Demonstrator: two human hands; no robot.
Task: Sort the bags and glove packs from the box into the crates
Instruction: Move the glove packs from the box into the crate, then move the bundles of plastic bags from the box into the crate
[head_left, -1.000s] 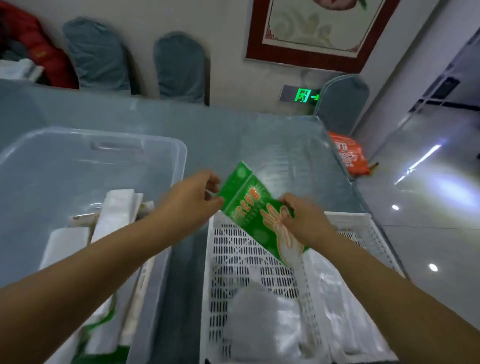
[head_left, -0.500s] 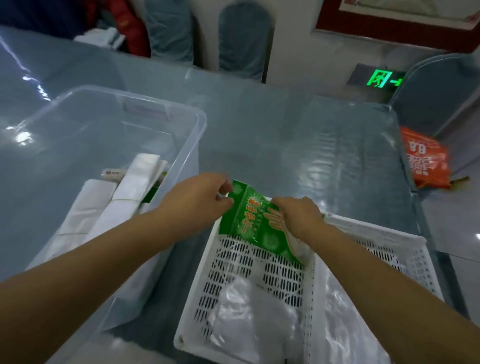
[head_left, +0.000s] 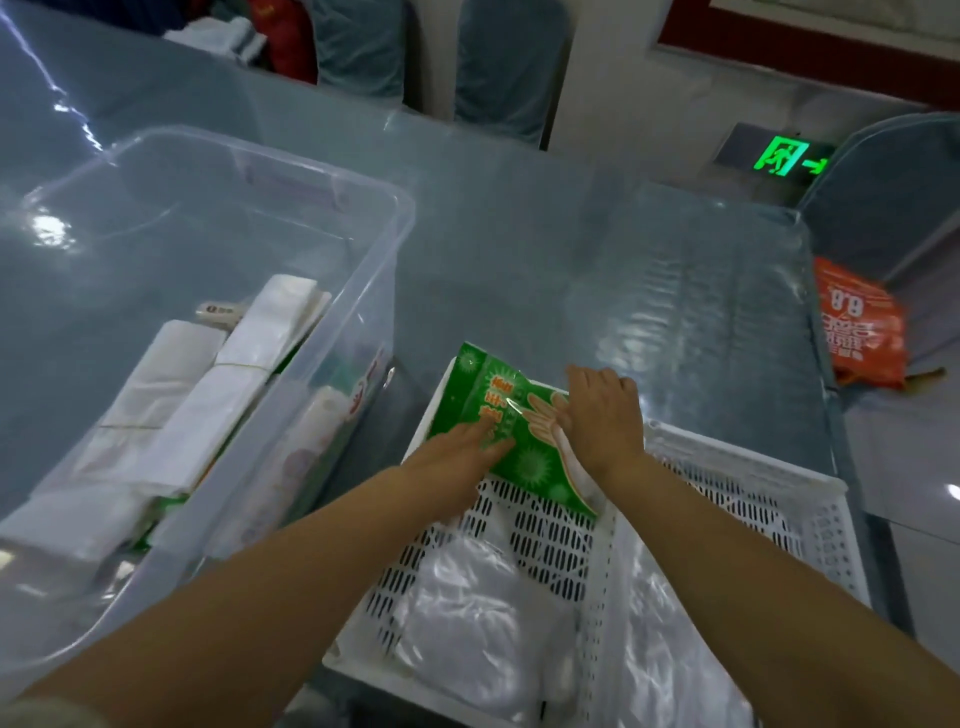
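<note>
My left hand (head_left: 457, 452) presses flat on the glove pack (head_left: 511, 421); my right hand (head_left: 602, 410) pinches its edge. I'd lay it flat in the crate (head_left: 727, 467), then let go.

A green glove pack (head_left: 511, 426) is pressed flat against the far wall of a white crate (head_left: 737, 467) by the left hand (head_left: 457, 457) and right hand (head_left: 602, 410); a clear box (head_left: 374, 270) is seen beside it.

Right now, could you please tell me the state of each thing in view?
Green glove pack: tilted against the crate's far corner, under both hands.
Left hand: flat, pressing the pack.
Right hand: fingers curled on the pack.
White crate: holds clear bags.
Clear box: open, part full of white packs.
</note>
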